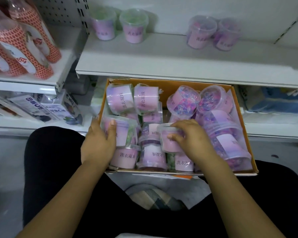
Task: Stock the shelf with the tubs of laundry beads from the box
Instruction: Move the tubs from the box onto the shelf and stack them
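Hands work inside the cardboard box [167, 82], which sits just under the front lip of the white shelf [162, 57]. The right hand [191, 134] grips a lidded tub [169, 143] of laundry beads, its fingers curled over the clear lid and its thumb pressed against the pink label. This tub stands upright, above the other tubs packed around and beneath it. To the left of that grip, the left hand [98, 141] holds a bagged tub [122, 133] at the box's left wall, with the thumb lying across the top and the fingers wrapped round its outer side. More tubs lie on their sides beyond both grips and to the right of them. Well beyond the hands, four shelved tubs [133, 25] stand upright in two pairs at the back of the shelf. Orange bottles [24, 40] stand far to the left.
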### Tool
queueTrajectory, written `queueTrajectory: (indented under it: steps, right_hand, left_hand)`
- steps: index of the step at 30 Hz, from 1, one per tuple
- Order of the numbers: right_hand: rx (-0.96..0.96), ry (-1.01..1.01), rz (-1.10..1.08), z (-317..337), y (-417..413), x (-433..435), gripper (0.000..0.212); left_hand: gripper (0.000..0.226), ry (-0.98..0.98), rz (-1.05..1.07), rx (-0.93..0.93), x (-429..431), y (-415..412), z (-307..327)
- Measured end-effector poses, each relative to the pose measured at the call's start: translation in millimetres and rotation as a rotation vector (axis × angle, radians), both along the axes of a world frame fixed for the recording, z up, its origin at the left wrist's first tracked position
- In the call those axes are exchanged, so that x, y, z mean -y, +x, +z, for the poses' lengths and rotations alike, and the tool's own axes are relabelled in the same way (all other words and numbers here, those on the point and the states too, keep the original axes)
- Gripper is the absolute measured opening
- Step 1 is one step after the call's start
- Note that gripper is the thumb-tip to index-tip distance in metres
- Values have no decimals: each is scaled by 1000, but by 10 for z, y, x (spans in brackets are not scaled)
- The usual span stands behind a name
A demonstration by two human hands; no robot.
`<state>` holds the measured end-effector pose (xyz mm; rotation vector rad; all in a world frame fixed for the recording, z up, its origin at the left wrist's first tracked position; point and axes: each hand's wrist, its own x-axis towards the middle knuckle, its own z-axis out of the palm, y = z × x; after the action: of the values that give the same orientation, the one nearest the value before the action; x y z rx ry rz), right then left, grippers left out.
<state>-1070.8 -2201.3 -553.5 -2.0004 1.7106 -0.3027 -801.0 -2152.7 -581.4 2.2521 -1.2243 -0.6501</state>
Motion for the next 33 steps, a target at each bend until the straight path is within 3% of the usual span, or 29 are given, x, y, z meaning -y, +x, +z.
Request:
queueTrajectory:
  steps: [2, 5, 7, 8, 11, 13, 19, 22, 25, 28, 33]
  right_hand:
    - [56, -20, -40, 71, 30, -23, 31]
    - [286, -35, -120, 239, 88, -106, 14]
    - [412, -6, -182, 365, 151, -179, 17]
    - [458, -1, -212, 416, 185, -210, 19]
    - [554, -37, -280, 532, 293, -277, 21]
    - [581, -65, -292, 576, 362, -300, 22]
    - [646, -51, -268, 727, 406, -303, 33]
    - [724, 8, -278, 821, 366, -241, 44]
    - [685, -2, -184, 870, 335, -130, 30]
    - [612, -79, -54, 921, 331, 79, 21]
    - [470, -170, 52, 1052, 325, 636, 27]
  left_hand:
    - [73, -58, 10, -32, -29, 4, 31]
    - [69, -313, -19, 13, -98, -53, 175]
    - [62, -413, -68, -61, -153, -147, 343]
    - [61, -371, -95, -169, -173, -192, 427]
    - [74, 14, -213, -705, -168, -331, 641]
    - [74, 128, -278, -878, -165, -383, 680]
    - [42, 136, -257, -1029, -30, -392, 755]
    - [58, 109, -246, -1107, 80, -348, 722]
    - [65, 49, -244, -1192, 231, -355, 720]
    - [56, -40, -248, -1230, 436, -388, 740]
    - [65, -177, -371, -1091, 920, -306, 769]
